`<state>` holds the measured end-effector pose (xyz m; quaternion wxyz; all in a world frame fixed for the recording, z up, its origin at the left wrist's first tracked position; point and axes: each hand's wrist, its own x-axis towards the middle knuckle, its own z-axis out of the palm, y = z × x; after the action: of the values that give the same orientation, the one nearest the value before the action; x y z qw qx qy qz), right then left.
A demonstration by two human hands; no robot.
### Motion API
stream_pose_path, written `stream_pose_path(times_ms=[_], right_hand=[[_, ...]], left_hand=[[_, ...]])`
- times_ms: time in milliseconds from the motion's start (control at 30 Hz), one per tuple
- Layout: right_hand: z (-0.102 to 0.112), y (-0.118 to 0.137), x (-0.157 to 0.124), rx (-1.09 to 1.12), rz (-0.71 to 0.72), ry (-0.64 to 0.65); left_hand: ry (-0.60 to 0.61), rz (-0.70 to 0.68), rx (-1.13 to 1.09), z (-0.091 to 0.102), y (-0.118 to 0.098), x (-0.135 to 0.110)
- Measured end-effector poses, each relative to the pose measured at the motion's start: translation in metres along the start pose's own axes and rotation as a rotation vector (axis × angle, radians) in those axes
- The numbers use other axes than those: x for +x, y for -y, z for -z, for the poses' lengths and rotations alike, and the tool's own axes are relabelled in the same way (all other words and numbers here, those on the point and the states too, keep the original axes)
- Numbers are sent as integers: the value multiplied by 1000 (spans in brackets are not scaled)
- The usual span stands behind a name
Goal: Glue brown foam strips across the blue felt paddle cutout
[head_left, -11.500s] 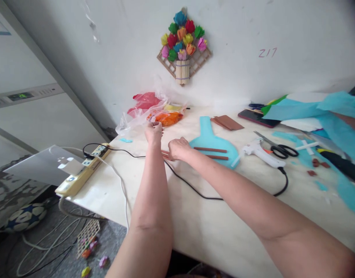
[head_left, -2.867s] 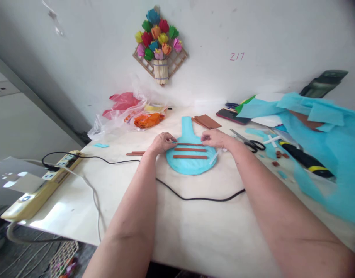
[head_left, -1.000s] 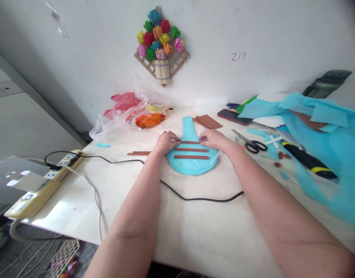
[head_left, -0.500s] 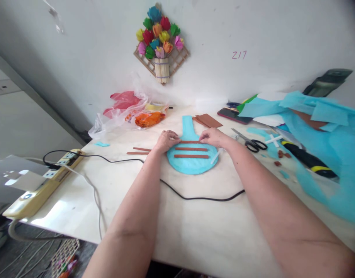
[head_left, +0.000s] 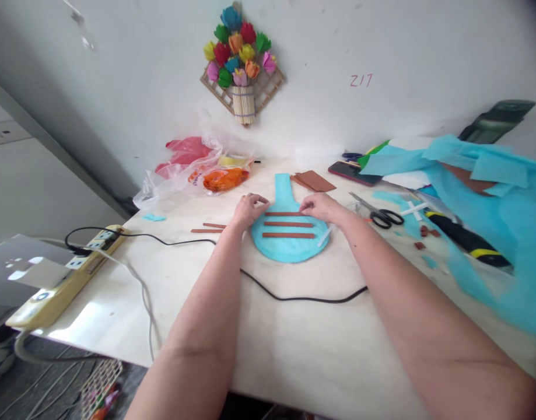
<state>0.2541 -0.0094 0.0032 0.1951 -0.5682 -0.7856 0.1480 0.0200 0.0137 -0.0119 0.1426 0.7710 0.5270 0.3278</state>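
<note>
A round light-blue piece with a straight neck (head_left: 283, 189) lies flat in the middle of the table. Across it run two brown strips (head_left: 288, 235) and, above them, a top brown strip (head_left: 283, 214). My left hand (head_left: 250, 209) hovers at the upper left rim, fingers slightly apart, just off the top strip's left end. At that strip's other end, the fingertips of my right hand (head_left: 319, 206) pinch or press it, hiding the tip. A small whitish translucent strip (head_left: 325, 235) sits on the right rim. Two loose brown strips (head_left: 206, 230) lie left of my left wrist.
Brown sheets (head_left: 315, 181) lie behind the blue piece. Scissors (head_left: 381, 216), a phone (head_left: 354, 172), a black-and-yellow tool (head_left: 466, 238) and blue sheets (head_left: 521, 233) crowd the right. A black cable (head_left: 311, 300) crosses in front; plastic bags (head_left: 193, 169) and a power strip (head_left: 70, 274) are left.
My left fingers have come up off the top strip, baring its left end. My right hand stays at the strip's right end.
</note>
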Motion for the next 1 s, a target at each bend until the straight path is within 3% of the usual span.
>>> stream_pose_path(times_ms=[167, 233, 367, 500, 667, 1000], right_hand=[[0, 0, 1, 9, -1, 14], [1, 1, 1, 1, -14, 16], [3, 3, 0, -20, -22, 30], [5, 5, -1, -73, -16, 54], [7, 9, -2, -177, -18, 52], [11, 12, -5, -249, 27, 61]], left_hand=[[-254, 100, -283, 21, 4, 4], [-278, 103, -321, 30, -2, 4], [-29, 46, -310, 33, -22, 2], [130, -73, -74, 18, -28, -1], [191, -174, 48, 3, -16, -2], [202, -214, 103, 0, -12, -1]])
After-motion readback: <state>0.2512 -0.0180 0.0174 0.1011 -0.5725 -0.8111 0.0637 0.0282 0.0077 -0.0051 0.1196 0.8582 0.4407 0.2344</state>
